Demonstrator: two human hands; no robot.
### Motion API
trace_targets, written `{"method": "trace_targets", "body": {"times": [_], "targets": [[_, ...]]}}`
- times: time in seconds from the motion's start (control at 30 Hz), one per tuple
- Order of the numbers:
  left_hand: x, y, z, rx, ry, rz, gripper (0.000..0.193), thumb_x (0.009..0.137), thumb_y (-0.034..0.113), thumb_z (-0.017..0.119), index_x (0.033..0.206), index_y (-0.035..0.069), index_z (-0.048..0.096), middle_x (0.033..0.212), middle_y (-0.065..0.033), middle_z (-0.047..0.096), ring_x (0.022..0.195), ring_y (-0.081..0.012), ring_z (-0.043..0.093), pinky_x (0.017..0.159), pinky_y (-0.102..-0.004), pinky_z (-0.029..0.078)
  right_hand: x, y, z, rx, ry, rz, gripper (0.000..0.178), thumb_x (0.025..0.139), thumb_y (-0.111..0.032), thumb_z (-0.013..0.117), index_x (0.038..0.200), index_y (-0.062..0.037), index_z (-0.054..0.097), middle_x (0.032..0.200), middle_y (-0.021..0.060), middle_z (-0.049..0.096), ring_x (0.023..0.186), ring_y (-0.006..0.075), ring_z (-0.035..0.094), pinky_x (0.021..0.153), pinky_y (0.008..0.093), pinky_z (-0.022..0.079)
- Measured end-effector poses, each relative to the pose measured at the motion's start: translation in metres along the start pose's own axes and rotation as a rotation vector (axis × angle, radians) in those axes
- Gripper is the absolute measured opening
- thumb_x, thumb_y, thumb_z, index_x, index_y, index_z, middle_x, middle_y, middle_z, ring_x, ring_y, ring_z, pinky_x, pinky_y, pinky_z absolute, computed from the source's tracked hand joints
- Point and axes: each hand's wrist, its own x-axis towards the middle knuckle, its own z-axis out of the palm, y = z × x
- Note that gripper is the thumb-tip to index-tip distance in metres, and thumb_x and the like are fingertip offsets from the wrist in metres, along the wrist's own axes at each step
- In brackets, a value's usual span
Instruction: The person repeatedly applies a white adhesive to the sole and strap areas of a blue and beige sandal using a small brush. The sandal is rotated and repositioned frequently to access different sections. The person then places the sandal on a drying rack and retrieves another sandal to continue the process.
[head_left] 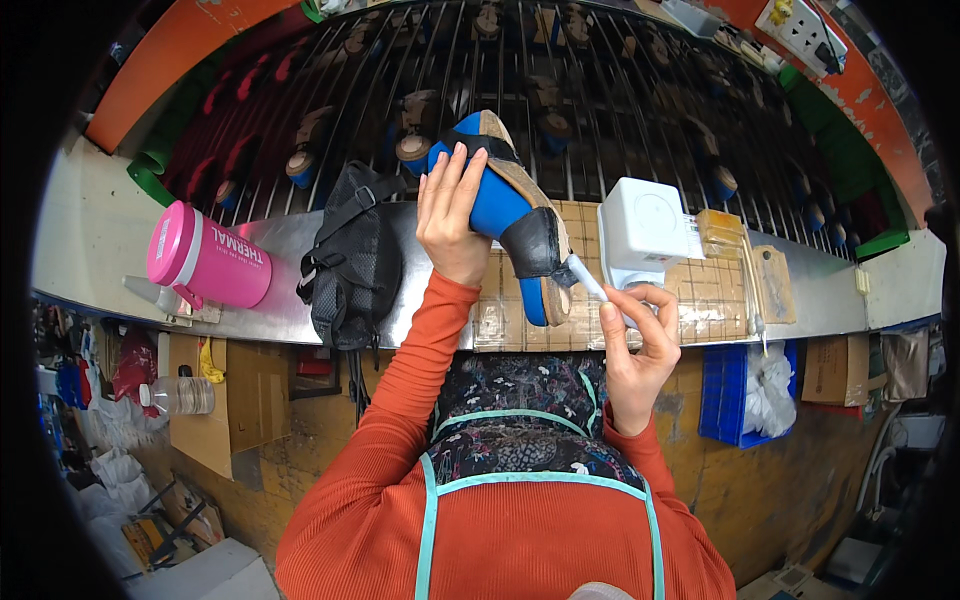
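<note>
My metal workbench (pixel 270 250) curves across in front of me, backed by a barred conveyor rack (pixel 600 90) with an orange frame (pixel 180 60). Below it — brown cardboard panels (pixel 255 395), a blue crate (pixel 728 400) and a cluttered floor (pixel 150 500) — all brightly lit.

Blue plastic shoe last (pixel 497 205) showing glossy; black leather heel piece (pixel 537 243) matt; metal counter (pixel 270 245) brushed; pink flask (pixel 207 258) glossy.
</note>
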Motion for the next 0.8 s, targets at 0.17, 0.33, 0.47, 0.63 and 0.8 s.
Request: {"method": "trace_targets", "body": {"times": [0.17, 0.33, 0.47, 0.63, 0.8], "targets": [[0.001, 0.001, 0.000, -0.013, -0.023, -0.051, 0.061, 0.067, 0.003, 0.076, 0.125, 0.019, 0.064, 0.131, -0.0068, 0.061, 0.123, -0.0283, 0.056, 0.107, -0.0500, 0.035, 0.001, 0.000, 0.001, 0.036, 0.005, -0.051, 0.017, 0.082, 0.002, 0.071, 0.099, -0.0009, 0.073, 0.099, 0.0075, 0.055, 0.077, 0.0122, 0.056, 0.065, 0.0229, 0.049], [-0.001, 0.006, -0.001, 0.048, -0.128, -0.097, 0.066, 0.065, 0.005, 0.079, 0.127, 0.021, 0.062, 0.130, -0.0058, 0.061, 0.120, -0.0241, 0.058, 0.110, -0.0478, 0.023, 0.001, 0.002, -0.001, 0.108, -0.016, -0.051, 0.018, 0.081, 0.003, 0.071, 0.098, 0.0002, 0.072, 0.096, 0.0075, 0.056, 0.081, 0.0139, 0.057, 0.065, 0.0234, 0.049], [-0.003, 0.013, -0.004, -0.011, -0.231, -0.154, 0.068, 0.063, 0.005, 0.080, 0.126, 0.020, 0.062, 0.130, -0.0073, 0.061, 0.118, -0.0237, 0.059, 0.108, -0.0459, 0.023, 0.007, 0.005, -0.003, 0.125, -0.016, -0.089, 0.017, 0.081, 0.003, 0.071, 0.098, 0.0004, 0.072, 0.096, 0.0077, 0.056, 0.081, 0.0143, 0.056, 0.064, 0.0233, 0.049], [-0.002, 0.021, -0.011, -0.065, -0.328, -0.148, 0.048, 0.069, 0.015, 0.079, 0.116, 0.014, 0.068, 0.111, -0.0125, 0.069, 0.100, -0.0238, 0.068, 0.095, -0.0419, 0.041, 0.025, 0.006, -0.011, 0.124, -0.077, -0.155, 0.017, 0.081, 0.001, 0.071, 0.098, 0.0002, 0.073, 0.095, 0.0076, 0.056, 0.081, 0.0138, 0.056, 0.066, 0.0238, 0.048], [0.004, 0.026, -0.020, -0.269, -0.610, -0.292, 0.056, 0.055, 0.010, 0.083, 0.109, 0.014, 0.070, 0.088, -0.0098, 0.073, 0.080, -0.0249, 0.070, 0.085, -0.0354, 0.045, 0.049, 0.008, -0.015, 0.155, -0.170, -0.210, 0.018, 0.080, 0.001, 0.072, 0.098, 0.0000, 0.073, 0.094, 0.0073, 0.057, 0.078, 0.0133, 0.056, 0.065, 0.0240, 0.047]]}}
